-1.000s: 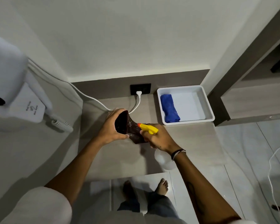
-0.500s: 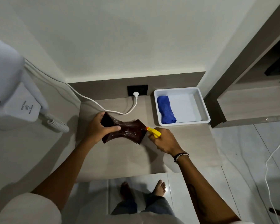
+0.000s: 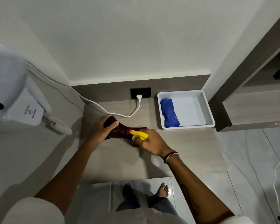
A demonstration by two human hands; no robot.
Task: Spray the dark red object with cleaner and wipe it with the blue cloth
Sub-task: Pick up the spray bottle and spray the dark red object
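The dark red object [image 3: 121,131], glossy and waisted like a vase, lies on its side over the counter. My left hand [image 3: 102,129] grips its left end. My right hand [image 3: 149,142] holds a spray bottle with a yellow nozzle [image 3: 139,134]; the nozzle points at the middle of the object from the right, almost touching it. The bottle's pale body [image 3: 157,160] shows below my wrist. A rolled blue cloth [image 3: 169,114] lies in the left side of a white tray [image 3: 208,110] at the back right.
A white wall-mounted hair dryer [image 3: 14,94] with a coiled cord hangs at the left. A white cable [image 3: 103,109] runs across the counter [image 3: 184,146] to a black socket [image 3: 140,92]. A wooden shelf unit [image 3: 255,107] stands at the right. My bare feet show below the counter edge.
The dark red object went from tilted up in my left hand to lying lengthwise. The spray nozzle moved from its right end towards its middle.
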